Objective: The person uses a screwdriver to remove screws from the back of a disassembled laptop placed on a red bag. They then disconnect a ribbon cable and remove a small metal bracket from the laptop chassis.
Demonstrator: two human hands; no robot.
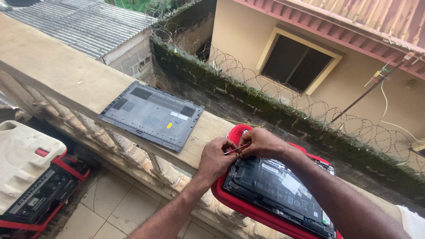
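An opened laptop [283, 192] lies upside down on a red padded case [241, 206] on the concrete balustrade rail [57, 71], its black battery and boards exposed. My left hand [215, 158] and my right hand [261, 142] meet over the laptop's near left corner. Together they pinch a thin red-handled tool [235, 149] held between the fingertips. The laptop's grey bottom cover [152, 115] rests inside-up on the rail to the left, apart from both hands.
A red and cream generator [31, 177] stands on the tiled floor at lower left. Beyond the rail drop a mossy wall topped with razor wire [274, 95], a corrugated roof [84, 22] and a beige house with a dark window [294, 64].
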